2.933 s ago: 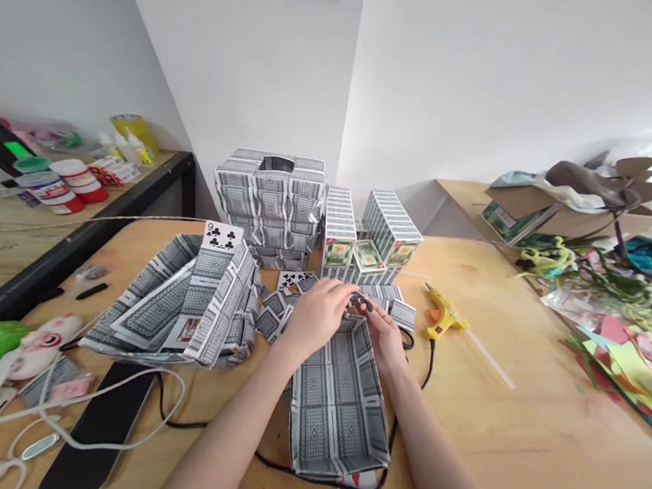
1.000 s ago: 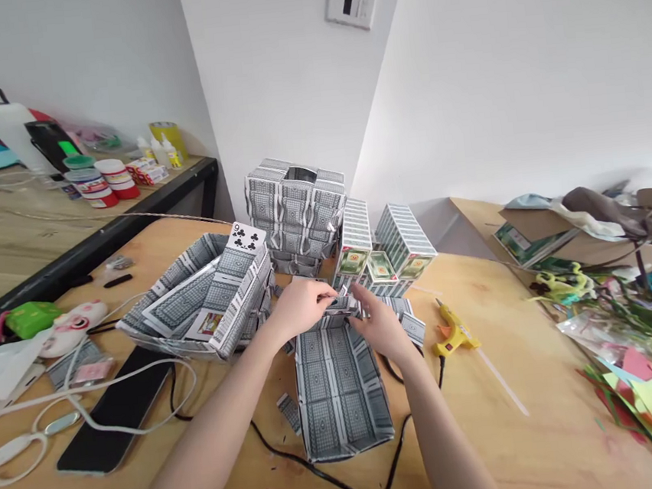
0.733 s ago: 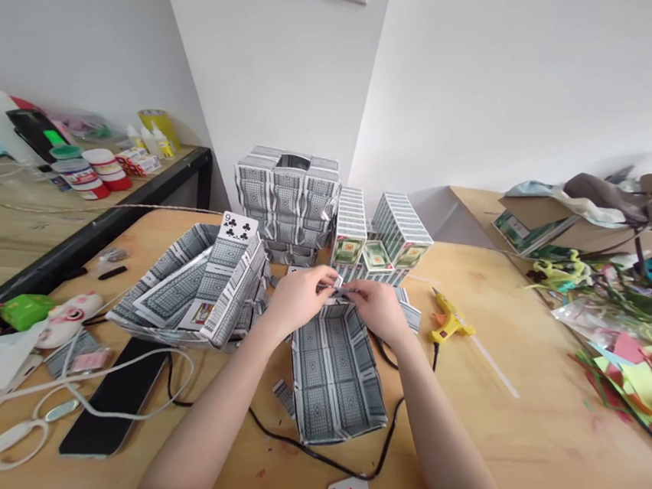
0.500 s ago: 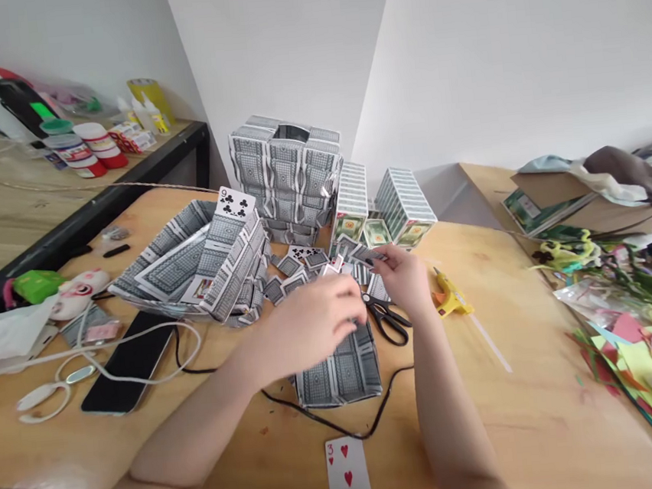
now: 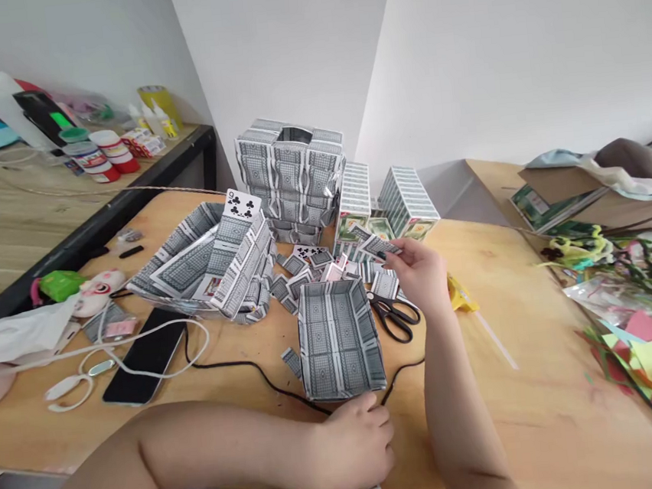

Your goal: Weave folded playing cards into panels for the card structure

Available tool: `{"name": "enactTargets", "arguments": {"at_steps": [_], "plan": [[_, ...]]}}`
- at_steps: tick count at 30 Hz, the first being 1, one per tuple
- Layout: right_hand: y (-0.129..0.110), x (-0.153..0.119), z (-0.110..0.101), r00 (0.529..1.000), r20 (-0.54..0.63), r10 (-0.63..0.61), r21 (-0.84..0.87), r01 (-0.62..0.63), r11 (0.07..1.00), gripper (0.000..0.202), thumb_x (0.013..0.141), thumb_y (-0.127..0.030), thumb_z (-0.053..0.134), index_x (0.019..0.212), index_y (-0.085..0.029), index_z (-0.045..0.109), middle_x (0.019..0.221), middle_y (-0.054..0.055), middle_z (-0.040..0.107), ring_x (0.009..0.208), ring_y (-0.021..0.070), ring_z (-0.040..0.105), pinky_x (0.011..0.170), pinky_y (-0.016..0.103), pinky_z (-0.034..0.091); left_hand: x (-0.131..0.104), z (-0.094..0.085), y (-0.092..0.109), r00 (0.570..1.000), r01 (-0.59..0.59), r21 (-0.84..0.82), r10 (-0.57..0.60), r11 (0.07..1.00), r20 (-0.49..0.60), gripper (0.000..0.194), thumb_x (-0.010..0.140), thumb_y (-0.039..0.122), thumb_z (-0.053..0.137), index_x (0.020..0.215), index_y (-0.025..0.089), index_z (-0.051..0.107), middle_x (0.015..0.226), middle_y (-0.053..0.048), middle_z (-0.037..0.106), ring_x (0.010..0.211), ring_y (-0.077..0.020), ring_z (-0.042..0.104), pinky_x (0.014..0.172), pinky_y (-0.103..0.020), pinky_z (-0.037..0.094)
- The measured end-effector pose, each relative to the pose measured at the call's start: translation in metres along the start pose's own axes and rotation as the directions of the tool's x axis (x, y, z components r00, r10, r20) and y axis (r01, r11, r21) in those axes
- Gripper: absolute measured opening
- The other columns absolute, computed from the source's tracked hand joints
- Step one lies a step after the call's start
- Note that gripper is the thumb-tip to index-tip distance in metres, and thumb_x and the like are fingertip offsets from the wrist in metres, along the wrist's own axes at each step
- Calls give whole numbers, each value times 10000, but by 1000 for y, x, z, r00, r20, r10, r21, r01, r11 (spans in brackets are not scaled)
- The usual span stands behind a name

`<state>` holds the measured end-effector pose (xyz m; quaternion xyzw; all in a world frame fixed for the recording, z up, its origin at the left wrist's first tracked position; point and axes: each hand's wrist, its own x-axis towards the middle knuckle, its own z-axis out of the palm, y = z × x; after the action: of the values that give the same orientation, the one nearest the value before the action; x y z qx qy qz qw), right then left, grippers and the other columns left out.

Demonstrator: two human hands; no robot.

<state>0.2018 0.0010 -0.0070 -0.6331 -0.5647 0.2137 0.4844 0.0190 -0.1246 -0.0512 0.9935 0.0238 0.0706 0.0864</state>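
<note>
Box (image 5: 338,343) now just beyond left hand (image 5: 354,445)

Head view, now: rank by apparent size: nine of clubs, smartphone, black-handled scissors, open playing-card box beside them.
1. open playing-card box
2. smartphone
3. black-handled scissors
4. nine of clubs
Ranked by visible area.

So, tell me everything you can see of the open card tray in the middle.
The open card tray is rectangular and low-walled, apparently made of grey-and-white patterned playing cards, with pale seams across its floor. It sits upright on the wooden table, opening upward. Black scissors lie to its right; the left hand is at its near end, contact unclear.
</note>
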Motion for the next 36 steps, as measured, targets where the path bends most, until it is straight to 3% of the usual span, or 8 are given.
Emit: {"name": "enactTargets", "arguments": {"at_steps": [10,14,18,22,27,32,34,36], "plan": [[2,1,-3,1000,14,10,253,-13,967,222,715,-312,560,894,-196,500,862,38,630,649,163,635,591,317,533,10,-42,-25,994,-59,-360,88,931,64,66,634,135,642,615,177,595,657,-10,630,688,-150,551,632,-291,410],[1,3,-8,999,-9,31,325,-27,945,300,724,-320,554,986,-220,450,970,33,579,648,130,625,570,292,545,8,-83,-63,977,74,-784,-203,616,-66,88,758,150,549,704,184,609,883,-12,653,867,-124,564,815,-247,414],[-1,3,-12,999,-8,32,302,-28,953,306,734,-341,547,1006,-212,491,970,37,578,681,135,615,556,278,552,-5,-105,-100,788,265,-935,-612,237,68,142,806,255,503,834,156,601,884,-41,635,792,-140,583,698,-267,449],[-1,2,-15,998,42,38,291,-49,955,283,721,-378,572,932,-196,530,908,36,607,686,152,618,585,310,566,-17,-109,-103,791,402,-915,-515,31,330,251,830,368,459,866,153,584,719,-18,629,594,-106,561,558,-232,426],[1,1,-17,998,52,41,271,-53,961,281,718,-382,585,927,-199,542,900,41,628,730,180,628,612,342,569,-16,-103,-107,794,528,-779,-523,338,311,280,807,385,480,806,151,632,711,-15,632,615,-119,557,560,-225,415],[1,0,-18,998,50,27,277,-39,960,245,718,-348,588,907,-200,536,885,41,639,758,182,621,631,344,562,-17,-96,-139,415,769,-371,-849,520,-328,340,846,286,419,1133,143,532,1098,-112,568,988,-231,510,844,-385,389],[1,0,-17,997,76,28,287,-48,957,252,718,-340,588,918,-201,524,882,38,638,738,174,622,630,343,559,-20,-94,-130,438,766,-264,-777,586,-453,396,841,287,443,1210,146,460,1207,-126,482,1129,-251,400,922,-411,332],[2,0,-16,995,97,29,284,-56,957,259,720,-339,585,927,-199,516,866,34,636,717,169,624,628,341,557,-23,-90,-105,602,661,-241,-694,711,-395,319,857,332,420,1137,213,519,1143,-74,512,1069,-208,435,888,-376,358]]}}
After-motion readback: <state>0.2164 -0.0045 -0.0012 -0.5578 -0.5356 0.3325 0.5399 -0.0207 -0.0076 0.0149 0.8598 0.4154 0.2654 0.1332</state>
